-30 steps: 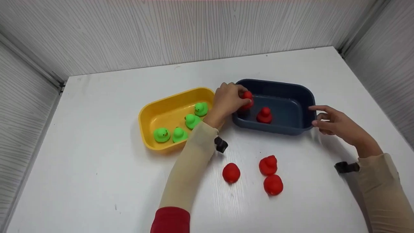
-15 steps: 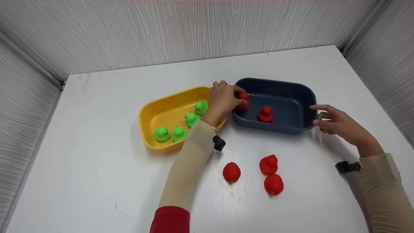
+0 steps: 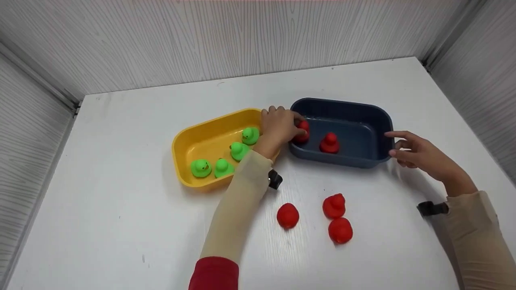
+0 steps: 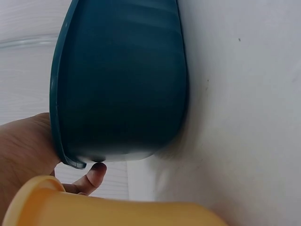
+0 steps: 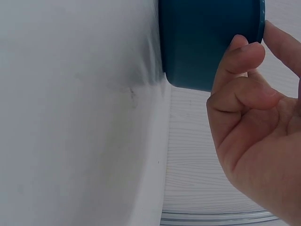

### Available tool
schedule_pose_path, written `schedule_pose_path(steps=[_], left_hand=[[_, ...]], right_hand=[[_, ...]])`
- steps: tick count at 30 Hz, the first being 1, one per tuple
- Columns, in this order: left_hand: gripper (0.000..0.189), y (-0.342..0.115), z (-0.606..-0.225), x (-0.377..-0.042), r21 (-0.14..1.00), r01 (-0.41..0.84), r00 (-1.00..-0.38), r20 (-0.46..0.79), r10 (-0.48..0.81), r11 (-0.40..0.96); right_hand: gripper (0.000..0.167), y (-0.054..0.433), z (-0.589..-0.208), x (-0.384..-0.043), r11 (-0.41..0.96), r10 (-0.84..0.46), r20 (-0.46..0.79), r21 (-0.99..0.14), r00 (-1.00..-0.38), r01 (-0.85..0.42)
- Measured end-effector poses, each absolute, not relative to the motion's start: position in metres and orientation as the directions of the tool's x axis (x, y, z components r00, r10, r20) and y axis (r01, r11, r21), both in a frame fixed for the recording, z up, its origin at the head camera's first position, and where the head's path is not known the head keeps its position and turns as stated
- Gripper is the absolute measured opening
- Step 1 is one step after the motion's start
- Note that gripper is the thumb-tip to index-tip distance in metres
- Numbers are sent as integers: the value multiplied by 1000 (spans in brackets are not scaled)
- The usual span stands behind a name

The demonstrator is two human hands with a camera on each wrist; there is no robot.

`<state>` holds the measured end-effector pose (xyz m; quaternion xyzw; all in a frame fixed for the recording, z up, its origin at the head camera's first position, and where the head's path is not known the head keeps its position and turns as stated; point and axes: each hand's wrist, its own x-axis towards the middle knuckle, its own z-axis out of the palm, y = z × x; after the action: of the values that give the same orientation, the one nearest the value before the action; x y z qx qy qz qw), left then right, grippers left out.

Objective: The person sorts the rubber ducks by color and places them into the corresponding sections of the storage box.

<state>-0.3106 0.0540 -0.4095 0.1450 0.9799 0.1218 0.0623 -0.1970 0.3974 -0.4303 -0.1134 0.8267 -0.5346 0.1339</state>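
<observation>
My left hand (image 3: pixel 278 125) reaches over the left rim of the dark blue tub (image 3: pixel 342 157), and its thumb and fingers hold a red rubber duck (image 3: pixel 303 133) low inside. A second red duck (image 3: pixel 329 143) sits upright on the tub floor beside it. At the tub's right end, my right hand (image 3: pixel 417 153) pinches the rim, index finger over the edge and the rest outside. The right wrist view shows those curled fingers (image 5: pixel 249 56) against the outer wall. In the left wrist view the tub wall (image 4: pixel 117 84) hides the held duck.
Left of the blue tub stands a yellow tub (image 3: pixel 183 161) with several green ducks (image 3: pixel 201 168), partly under the left forearm. Three red ducks lie on the white table in front: one alone (image 3: pixel 288 216), two touching (image 3: pixel 334 206). Wood-grain panels (image 3: pixel 242 40) enclose the table.
My left hand has shifted slightly left and lowered the red duck toward the left end of the blue tub. The right hand has stayed at the rim.
</observation>
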Motion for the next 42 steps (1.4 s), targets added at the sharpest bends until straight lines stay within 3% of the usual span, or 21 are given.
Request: schedule_pose_path(steps=[22,42], left_hand=[[41,52,-408,-310,261,262,-950,-97,296,929],[52,32,-381,-286,525,301,-941,29,337,796]], right_hand=[[45,397,-431,-198,420,-325,-110,-907,-939,-39],[47,400,-431,-203,458,-329,-102,-886,-939,-64]])
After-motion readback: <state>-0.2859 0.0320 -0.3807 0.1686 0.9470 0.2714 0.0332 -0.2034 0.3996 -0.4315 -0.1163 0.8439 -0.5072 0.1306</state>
